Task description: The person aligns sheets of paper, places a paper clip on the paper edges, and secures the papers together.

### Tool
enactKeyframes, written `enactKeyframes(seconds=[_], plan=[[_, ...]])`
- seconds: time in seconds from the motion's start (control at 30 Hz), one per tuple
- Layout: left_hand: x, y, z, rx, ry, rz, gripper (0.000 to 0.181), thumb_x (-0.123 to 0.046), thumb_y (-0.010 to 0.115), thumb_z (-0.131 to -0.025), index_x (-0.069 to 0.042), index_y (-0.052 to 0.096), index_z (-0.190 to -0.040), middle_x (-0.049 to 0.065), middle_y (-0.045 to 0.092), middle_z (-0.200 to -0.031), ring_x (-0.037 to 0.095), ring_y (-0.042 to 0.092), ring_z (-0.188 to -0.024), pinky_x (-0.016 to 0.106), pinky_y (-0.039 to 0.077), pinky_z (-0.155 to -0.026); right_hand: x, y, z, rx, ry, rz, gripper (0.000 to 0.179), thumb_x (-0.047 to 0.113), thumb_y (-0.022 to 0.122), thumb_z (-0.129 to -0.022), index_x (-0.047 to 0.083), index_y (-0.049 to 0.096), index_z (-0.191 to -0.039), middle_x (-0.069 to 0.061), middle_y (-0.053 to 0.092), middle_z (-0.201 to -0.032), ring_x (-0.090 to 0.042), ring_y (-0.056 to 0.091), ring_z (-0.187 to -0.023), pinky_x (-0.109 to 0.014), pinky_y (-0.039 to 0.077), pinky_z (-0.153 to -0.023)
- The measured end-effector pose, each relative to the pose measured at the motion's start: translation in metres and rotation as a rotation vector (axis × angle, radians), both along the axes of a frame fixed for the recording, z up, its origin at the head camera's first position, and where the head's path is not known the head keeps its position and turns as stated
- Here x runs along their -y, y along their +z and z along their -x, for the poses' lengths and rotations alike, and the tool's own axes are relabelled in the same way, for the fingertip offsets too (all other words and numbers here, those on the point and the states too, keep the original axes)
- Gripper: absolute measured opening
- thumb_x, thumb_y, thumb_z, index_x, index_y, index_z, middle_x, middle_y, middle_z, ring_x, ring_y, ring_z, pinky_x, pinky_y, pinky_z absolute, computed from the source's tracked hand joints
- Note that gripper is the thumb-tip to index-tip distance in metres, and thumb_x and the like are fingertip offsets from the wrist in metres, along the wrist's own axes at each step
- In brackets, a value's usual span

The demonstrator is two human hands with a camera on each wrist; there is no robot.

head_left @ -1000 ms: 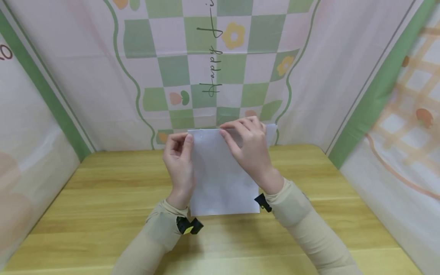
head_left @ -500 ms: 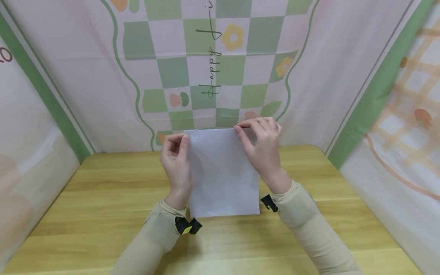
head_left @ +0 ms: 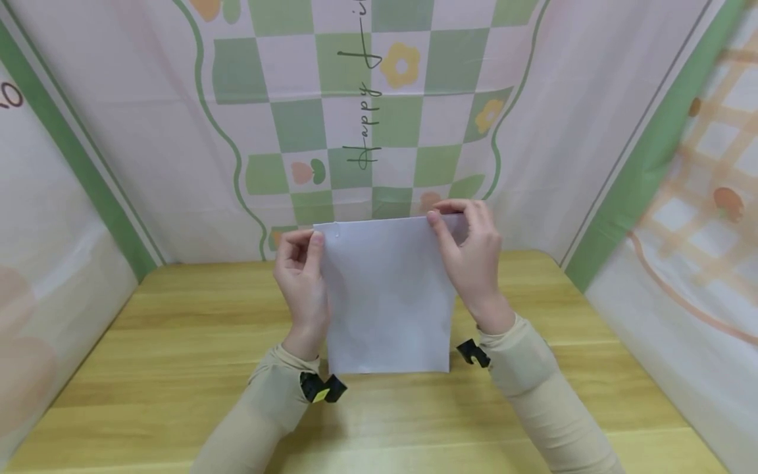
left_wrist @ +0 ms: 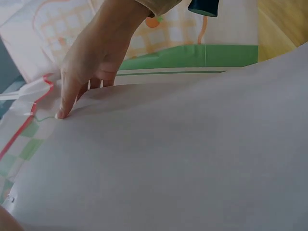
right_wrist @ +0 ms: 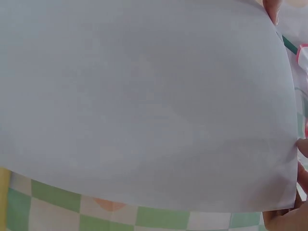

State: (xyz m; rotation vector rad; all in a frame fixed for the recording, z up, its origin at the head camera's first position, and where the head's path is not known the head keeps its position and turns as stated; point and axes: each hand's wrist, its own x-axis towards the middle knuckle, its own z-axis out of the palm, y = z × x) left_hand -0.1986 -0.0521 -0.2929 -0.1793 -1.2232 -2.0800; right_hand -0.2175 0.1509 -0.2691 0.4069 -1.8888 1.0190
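A white sheet of paper (head_left: 385, 296) stands tilted up over the table between both hands. My left hand (head_left: 302, 283) pinches its upper left corner, thumb in front. Near that corner is a small glossy spot (head_left: 337, 233). My right hand (head_left: 474, 263) pinches the top edge close to the right corner, thumb in front. In the left wrist view my right hand (left_wrist: 96, 60) shows beyond the paper, and only a bit of my left hand (left_wrist: 7, 222) appears. The right wrist view has the paper (right_wrist: 144, 106) filling most of it, with my right hand (right_wrist: 286, 219) at the lower right corner.
The wood-grain table (head_left: 177, 329) lies below the hands. A printed cloth backdrop (head_left: 290, 125) with green and white checks rises behind its far edge. Cloth side walls stand left and right. Black devices sit on both wrists.
My right hand has slid right along the paper's top edge toward the right corner. My left hand has shifted slightly left, still pinching the left corner.
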Motion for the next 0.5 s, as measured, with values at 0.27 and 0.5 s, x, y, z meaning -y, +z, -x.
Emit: enactKeyframes(seconds=[0.27, 0.5], plan=[[0.000, 0.000, 0.001, -0.007, -0.002, -0.015, 0.008, -0.004, 0.065, -0.088, 0.001, 0.060, -0.092, 0.001, 0.056, -0.088, 0.013, 0.053, -0.082, 0.021, 0.046, -0.076, -0.002, -0.004, -0.008, 0.065, 0.029, 0.101, 0.038, 0.014, 0.070, -0.086, -0.001, 0.055, -0.117, -0.015, 0.059, -0.106, -0.019, 0.054, -0.091, -0.021, 0.037, -0.068], [0.000, -0.001, 0.002, -0.008, -0.012, -0.022, 0.005, -0.003, 0.063, -0.089, -0.008, 0.061, -0.089, 0.001, 0.056, -0.089, 0.014, 0.054, -0.083, 0.021, 0.046, -0.076, 0.000, 0.000, -0.025, 0.276, 0.207, 0.291, 0.050, 0.009, 0.066, -0.088, -0.004, 0.040, -0.130, -0.013, 0.055, -0.116, -0.010, 0.055, -0.101, -0.015, 0.044, -0.072]])
